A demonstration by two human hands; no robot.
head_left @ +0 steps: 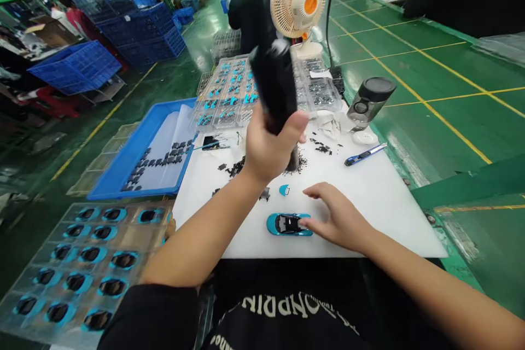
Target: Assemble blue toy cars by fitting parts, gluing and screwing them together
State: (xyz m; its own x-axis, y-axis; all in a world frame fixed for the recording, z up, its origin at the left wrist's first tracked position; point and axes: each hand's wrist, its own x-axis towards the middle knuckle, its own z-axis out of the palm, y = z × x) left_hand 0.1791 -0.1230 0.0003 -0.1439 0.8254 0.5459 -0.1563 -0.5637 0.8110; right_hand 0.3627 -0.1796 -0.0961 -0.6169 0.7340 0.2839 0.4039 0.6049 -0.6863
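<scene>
My left hand (268, 147) is wrapped round an upright black electric screwdriver (276, 82), its lower end pointing down at the worktop. My right hand (342, 216) has its thumb and fingers apart. Its thumb lies over one end of a blue toy car (287, 224) with a black interior, which sits on the white worktop (394, 219). Just beyond the car are a small blue part (284, 190) and a dark part (265, 193) partly hidden by my left forearm. Small black pieces (301, 164) are heaped around the screwdriver's lower end.
Left of the worktop stand a blue tray (139, 194) with black parts and a clear tray (135, 238) of toy cars. Further trays (223, 90) and a fan (299, 3) are at the back. A box cutter (365, 154) and a dark bottle (372, 101) lie to the right.
</scene>
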